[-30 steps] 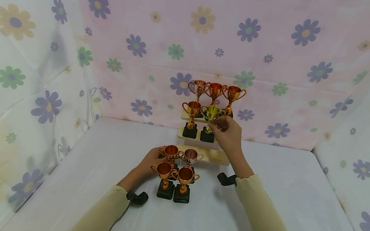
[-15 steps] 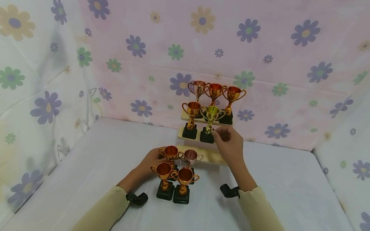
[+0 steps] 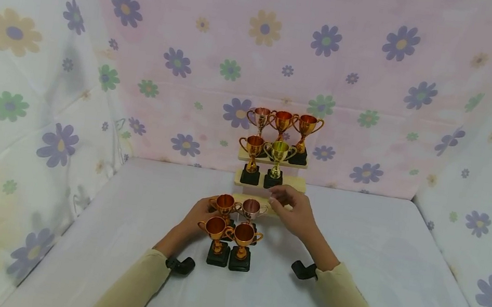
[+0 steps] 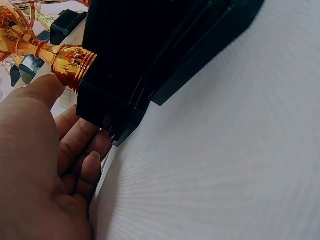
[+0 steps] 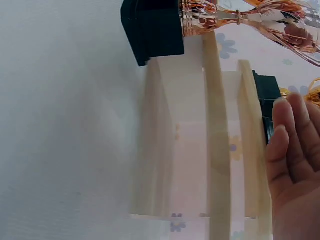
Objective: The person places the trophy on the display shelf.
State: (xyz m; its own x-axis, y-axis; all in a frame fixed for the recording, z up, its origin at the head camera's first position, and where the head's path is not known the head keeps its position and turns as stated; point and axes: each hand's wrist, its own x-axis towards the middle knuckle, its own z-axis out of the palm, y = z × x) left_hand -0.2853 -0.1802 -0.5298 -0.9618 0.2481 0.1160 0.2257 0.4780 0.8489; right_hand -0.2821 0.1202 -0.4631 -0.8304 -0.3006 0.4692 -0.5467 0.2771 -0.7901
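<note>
Left hand [image 3: 199, 216] sits at the rear-left bronze trophy [image 3: 225, 204] on the white table [image 3: 352, 273], thumb by the stem, fingers partly behind the black base (can't tell if it's clamped on or just touching). Rose-toned trophy [image 3: 251, 208] stands right beside that one; front-left trophy [image 3: 215, 229] and front-right trophy [image 3: 244, 235] stand just nearer the person. Right hand [image 3: 295, 214] holds nothing, thumb and fingertips apart, near the wooden stepped stand [image 3: 294, 184]. Middle step carries an orange trophy [image 3: 253, 147] and a yellow-gold trophy [image 3: 279, 151]; three more trophies [image 3: 307, 125] stand upright on the top step.
</note>
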